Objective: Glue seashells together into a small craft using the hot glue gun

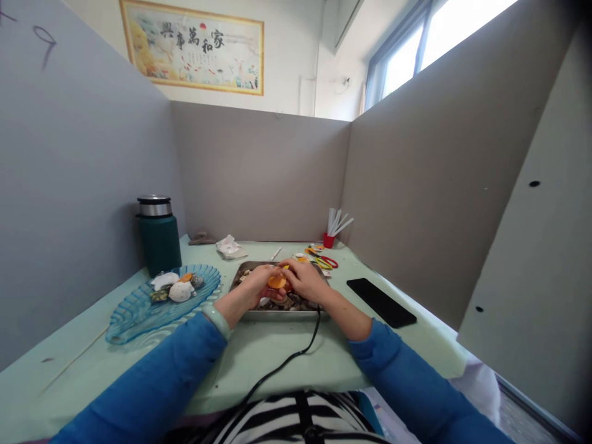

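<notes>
Orange piece [277, 282], round, held between both hands over the metal tray [282, 316]. Hands close together: left hand [261, 285] closed on the piece from the left, right hand [300, 279] with fingertips at its upper edge; can't tell if those grip. Tray holds brown and white stones [292, 302]. Black cable [296, 354] runs from near right wrist over the tray's near rim toward the person. Left of tray: blue plate [139, 308] with white, orange and speckled pieces [180, 291]; dark green bottle [160, 240] just beyond. Far side: crumpled paper [229, 246], white marker-like stick [276, 253]. Far right: scissors [324, 259], red cup [328, 240] of white sticks [337, 222]. Right: black phone-like slab [382, 302] flat on green surface [277, 370].
</notes>
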Motion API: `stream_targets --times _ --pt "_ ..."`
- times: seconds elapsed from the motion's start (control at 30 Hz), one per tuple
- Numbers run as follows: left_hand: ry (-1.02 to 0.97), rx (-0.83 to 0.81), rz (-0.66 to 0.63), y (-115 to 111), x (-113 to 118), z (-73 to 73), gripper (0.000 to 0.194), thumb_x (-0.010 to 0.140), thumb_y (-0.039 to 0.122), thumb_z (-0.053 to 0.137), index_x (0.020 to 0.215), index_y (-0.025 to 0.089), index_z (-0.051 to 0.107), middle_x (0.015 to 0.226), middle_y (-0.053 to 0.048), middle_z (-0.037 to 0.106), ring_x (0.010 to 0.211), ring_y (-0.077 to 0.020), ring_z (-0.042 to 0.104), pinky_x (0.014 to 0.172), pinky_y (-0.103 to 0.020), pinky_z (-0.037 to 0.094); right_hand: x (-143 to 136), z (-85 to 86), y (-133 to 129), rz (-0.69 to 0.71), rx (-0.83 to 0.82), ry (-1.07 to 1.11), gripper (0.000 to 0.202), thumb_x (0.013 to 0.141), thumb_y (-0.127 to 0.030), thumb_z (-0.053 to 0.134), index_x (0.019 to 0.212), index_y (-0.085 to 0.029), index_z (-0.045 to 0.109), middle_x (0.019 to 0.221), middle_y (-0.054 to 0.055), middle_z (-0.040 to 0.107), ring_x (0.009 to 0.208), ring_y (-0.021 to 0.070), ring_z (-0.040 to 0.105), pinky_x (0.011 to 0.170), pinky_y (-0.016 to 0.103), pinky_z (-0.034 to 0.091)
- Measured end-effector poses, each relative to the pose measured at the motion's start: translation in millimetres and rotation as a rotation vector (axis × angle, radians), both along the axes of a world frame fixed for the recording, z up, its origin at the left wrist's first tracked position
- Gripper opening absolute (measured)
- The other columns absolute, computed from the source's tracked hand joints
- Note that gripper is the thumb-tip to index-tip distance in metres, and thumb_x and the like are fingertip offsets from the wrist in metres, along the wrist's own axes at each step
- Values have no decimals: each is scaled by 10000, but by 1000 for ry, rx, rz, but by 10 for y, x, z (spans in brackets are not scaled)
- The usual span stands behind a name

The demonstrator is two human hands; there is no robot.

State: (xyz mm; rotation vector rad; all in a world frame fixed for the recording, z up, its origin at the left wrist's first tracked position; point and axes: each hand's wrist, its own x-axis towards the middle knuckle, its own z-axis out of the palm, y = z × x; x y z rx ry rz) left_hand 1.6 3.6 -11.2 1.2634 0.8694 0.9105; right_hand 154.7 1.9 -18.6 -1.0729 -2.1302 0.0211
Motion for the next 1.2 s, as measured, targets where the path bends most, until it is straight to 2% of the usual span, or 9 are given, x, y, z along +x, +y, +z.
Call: stream_targets --times 0.33,0.53,0.8,1.2 --pt "-25 12 -8 12 -13 -5 149 750 189 519 870 102 531 695 -86 614 463 -138 573 484 -310 499 0 -26 27 -63 20 60 156 859 -315 487 893 -193 578 684 -10 639 608 111 553 585 210 333" --pt "-30 17 -7 33 -14 -28 143 751 207 533 854 109 525 682 -80 611 459 -137 574 493 -313 499 2 -13 17 -59 -23 61 159 874 -322 464 888 -194 559 636 -21 637 600 112 559 577 212 320" --pt "-14 49 11 5 -3 -15 121 746 200 505 837 120 511 674 -77 618 429 -138 556 467 -308 487 -1 7 20 -174 18 -19 256 900 -351 399 827 -185 580 695 18 619 636 133 531 570 227 291" --pt "31 93 25 36 -5 -52 116 719 228 525 787 134 515 652 -58 614 420 -117 531 484 -306 497 -9 5 39 -160 26 -83 298 903 -324 390 767 -176 609 683 30 614 635 135 513 567 231 269"
